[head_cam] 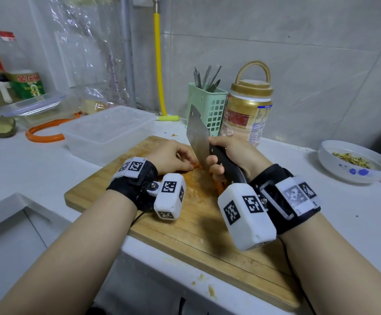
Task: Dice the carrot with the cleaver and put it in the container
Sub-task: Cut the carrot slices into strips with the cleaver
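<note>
Gripping cleaver (pixel 199 135) w/ right hand (pixel 227 155), left hand (pixel 173 156) pinning carrot (pixel 195 165) mid-board (pixel 198 223).

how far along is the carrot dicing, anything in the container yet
Done: little that shows; the cutting board carries orange smears and scraps. In hand: the right hand grips the cleaver, blade over the carrot, which the left hand holds down on the board. Another carrot piece lies under the right hand. Left: most of the dicing, and the transfer, as the clear container looks empty.

orange carrot (pixel 219 187), green utensil basket (pixel 210 108)
</note>
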